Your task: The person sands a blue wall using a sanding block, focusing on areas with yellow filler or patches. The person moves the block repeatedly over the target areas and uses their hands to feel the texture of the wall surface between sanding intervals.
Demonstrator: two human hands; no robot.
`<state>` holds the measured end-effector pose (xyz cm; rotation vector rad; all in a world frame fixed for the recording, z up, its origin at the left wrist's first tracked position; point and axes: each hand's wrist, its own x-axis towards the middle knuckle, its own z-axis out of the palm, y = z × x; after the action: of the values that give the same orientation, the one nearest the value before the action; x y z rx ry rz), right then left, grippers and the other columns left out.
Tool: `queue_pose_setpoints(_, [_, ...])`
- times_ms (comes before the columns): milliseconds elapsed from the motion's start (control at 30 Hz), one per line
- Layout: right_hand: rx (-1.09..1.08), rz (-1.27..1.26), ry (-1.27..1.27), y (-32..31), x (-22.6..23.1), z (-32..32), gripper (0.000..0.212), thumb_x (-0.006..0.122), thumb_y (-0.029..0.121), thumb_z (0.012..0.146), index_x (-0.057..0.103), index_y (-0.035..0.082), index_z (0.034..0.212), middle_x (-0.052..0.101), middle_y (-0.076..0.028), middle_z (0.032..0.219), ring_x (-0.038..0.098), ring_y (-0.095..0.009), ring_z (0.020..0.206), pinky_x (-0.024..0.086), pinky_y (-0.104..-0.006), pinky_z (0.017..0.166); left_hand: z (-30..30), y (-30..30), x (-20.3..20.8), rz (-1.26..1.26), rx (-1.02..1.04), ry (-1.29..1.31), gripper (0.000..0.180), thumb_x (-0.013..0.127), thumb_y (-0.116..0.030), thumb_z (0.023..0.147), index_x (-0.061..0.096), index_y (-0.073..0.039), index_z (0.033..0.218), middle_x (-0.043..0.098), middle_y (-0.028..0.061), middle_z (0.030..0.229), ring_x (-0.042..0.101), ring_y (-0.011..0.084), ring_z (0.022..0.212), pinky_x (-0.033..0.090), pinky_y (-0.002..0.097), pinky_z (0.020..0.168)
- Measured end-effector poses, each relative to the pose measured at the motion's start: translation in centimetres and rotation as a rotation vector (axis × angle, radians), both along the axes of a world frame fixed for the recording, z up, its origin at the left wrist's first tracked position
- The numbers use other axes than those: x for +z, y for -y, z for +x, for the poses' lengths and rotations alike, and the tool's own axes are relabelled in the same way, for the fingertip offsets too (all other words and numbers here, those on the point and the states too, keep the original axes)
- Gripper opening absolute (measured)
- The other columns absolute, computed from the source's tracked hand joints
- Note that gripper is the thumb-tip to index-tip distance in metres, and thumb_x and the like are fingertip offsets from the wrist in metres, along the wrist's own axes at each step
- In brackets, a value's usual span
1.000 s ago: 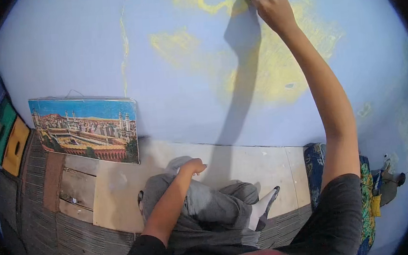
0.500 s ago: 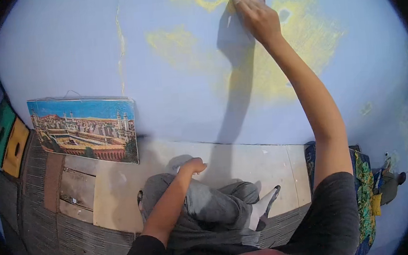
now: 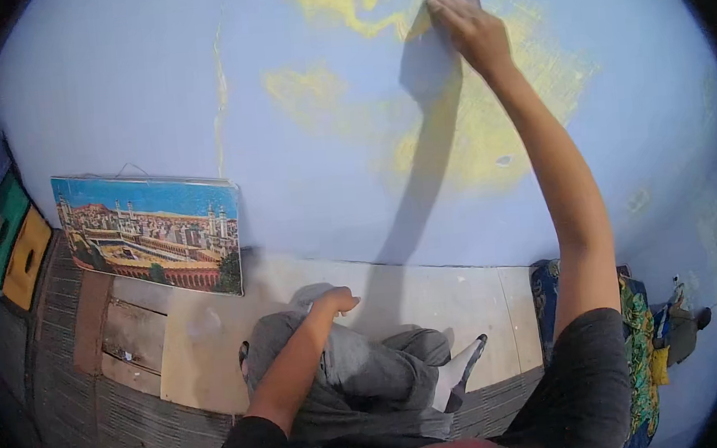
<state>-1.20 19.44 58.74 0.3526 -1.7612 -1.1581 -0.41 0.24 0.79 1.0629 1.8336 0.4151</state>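
My right hand [image 3: 475, 31] is raised against the pale blue wall [image 3: 316, 219], pressing a flat, dark brown piece of sandpaper [image 3: 465, 0] to it. The thumb and fingers lie over the sheet, and part of its upper edge shows beyond them. Around the hand the wall bears rough yellow patches [image 3: 453, 145], the largest below and to the right. My left hand [image 3: 337, 301] hangs over my bent knee with its fingers curled in; whatever they hold, if anything, is hidden.
A framed city picture [image 3: 153, 236] leans on the wall at left. Beyond it stand coloured drawers [image 3: 26, 261]. A patterned cloth bundle [image 3: 636, 345] lies right of my arm. My folded legs [image 3: 378, 366] rest on board and grey matting [image 3: 139, 427].
My right hand has slid a little to the right along the wall with the sandpaper. The view has shifted slightly. My left hand stays over the knee.
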Motion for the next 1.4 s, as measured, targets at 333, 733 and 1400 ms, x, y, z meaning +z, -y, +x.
queue_pose_setpoints(333, [0.032, 0.002, 0.147, 2.8, -4.4, -0.6, 0.036, 0.060, 0.008, 0.085, 0.064, 0.019, 0.120, 0.065, 0.001, 0.124, 0.065, -0.016, 0.109, 0.058, -0.0304, 0.083, -0.3, 0.7, 0.2, -0.015, 0.015, 0.004, 0.058, 0.046, -0.046, 0.093, 0.067, 0.008, 0.098, 0.072, 0.0155, 0.098, 0.065, 0.0277, 0.076, 0.054, 0.0440, 0.069])
queue_pose_setpoints(733, [0.048, -0.127, -0.044, 2.8, -4.7, -1.9, 0.032, 0.058, 0.010, 0.085, 0.060, 0.014, 0.117, 0.063, -0.004, 0.127, 0.063, -0.018, 0.113, 0.059, -0.0321, 0.080, 0.1, 0.9, 1.6, -0.010, 0.034, 0.020, 0.056, 0.046, -0.045, 0.094, 0.068, 0.007, 0.093, 0.072, 0.0163, 0.095, 0.066, 0.0292, 0.078, 0.053, 0.0446, 0.072])
queue_pose_setpoints(1400, [-0.020, -0.220, -0.061, 4.4, -5.5, -1.6, 0.028, 0.058, 0.011, 0.087, 0.062, 0.015, 0.114, 0.066, -0.004, 0.122, 0.067, -0.021, 0.105, 0.059, -0.0326, 0.074, -0.8, 1.5, 1.2, -0.023, 0.029, -0.011, 0.058, 0.046, -0.046, 0.095, 0.067, 0.008, 0.101, 0.072, 0.0161, 0.096, 0.066, 0.0302, 0.078, 0.054, 0.0449, 0.073])
